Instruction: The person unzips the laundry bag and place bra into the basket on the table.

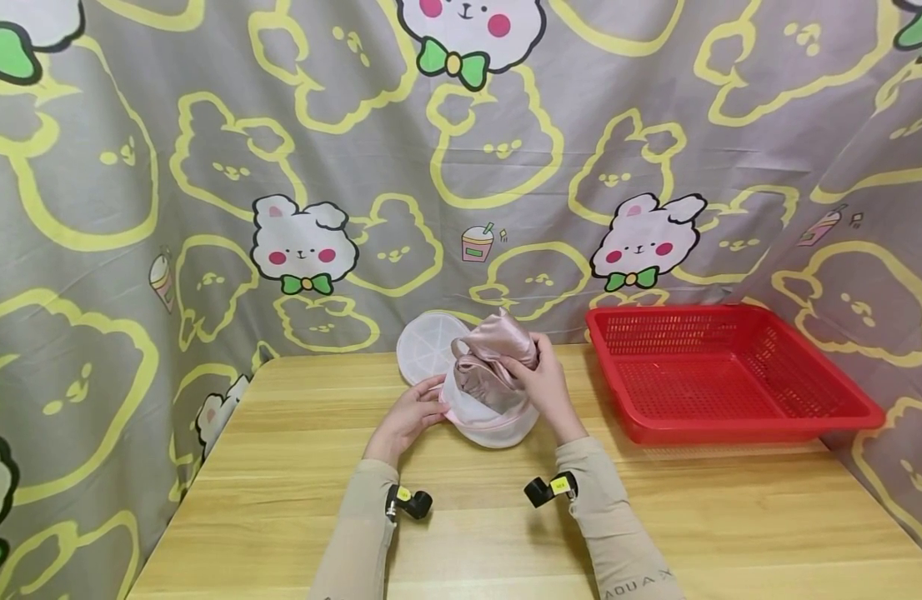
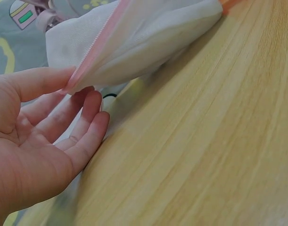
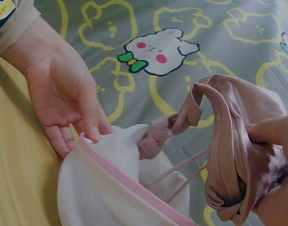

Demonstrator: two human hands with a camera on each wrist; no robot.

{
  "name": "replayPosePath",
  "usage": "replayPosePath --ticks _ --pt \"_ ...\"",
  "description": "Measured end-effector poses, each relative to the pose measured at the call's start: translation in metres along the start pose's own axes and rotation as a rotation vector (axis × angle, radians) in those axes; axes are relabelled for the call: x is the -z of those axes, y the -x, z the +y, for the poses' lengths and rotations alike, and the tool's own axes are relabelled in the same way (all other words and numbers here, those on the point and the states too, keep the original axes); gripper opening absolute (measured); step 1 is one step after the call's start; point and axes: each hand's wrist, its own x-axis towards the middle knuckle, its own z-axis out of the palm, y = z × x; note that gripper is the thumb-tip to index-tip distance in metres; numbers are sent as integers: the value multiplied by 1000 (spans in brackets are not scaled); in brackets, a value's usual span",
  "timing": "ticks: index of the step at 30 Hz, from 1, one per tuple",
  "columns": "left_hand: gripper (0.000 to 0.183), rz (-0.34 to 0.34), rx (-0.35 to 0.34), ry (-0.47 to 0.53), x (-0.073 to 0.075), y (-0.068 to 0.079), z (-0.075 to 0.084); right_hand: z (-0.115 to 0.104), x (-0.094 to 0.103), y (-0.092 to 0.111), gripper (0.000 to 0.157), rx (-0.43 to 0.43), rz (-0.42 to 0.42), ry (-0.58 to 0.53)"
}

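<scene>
A white mesh laundry bag (image 1: 498, 435) with a pink zipper edge (image 3: 129, 181) sits unzipped on the table, its round lid (image 1: 429, 346) folded back behind. My left hand (image 1: 410, 417) pinches the bag's rim at the zipper on the left, thumb on top, as the left wrist view shows. A shiny dusty-pink satin bra (image 1: 498, 337) is bunched in my right hand (image 1: 547, 385), thumb over the fabric, just above the bag's mouth. In the right wrist view its strap (image 3: 193, 106) loops over towards the bag, and thin straps run down into the opening.
A red perforated plastic basket (image 1: 731, 383) stands to the right of the bag. The wooden table (image 1: 281, 500) ends at a grey curtain (image 1: 386, 167) with cartoon prints, close behind the bag. Each wrist carries a small black camera mount.
</scene>
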Motion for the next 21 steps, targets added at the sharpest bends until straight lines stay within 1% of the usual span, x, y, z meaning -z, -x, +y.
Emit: replayPosePath --ticks 2,5,9,10,12,16,21 --pt "60 -8 1 -6 -1 1 2 -1 2 0 46 -4 4 -1" --pt "59 14 7 6 2 -3 -3 1 5 -2 47 -9 15 4" --pt "58 47 2 7 4 -8 -10 -16 11 1 46 -10 26 -2" --pt "58 52 0 6 4 -8 -11 -16 12 1 46 -4 31 -13" --pt "58 57 -7 4 4 -9 -11 -15 15 -2 46 9 40 -21" --pt "58 60 -10 14 4 -10 -11 -1 20 -10 47 25 53 -2" --pt "57 62 5 25 4 -11 -11 3 28 -13 46 62 68 23"
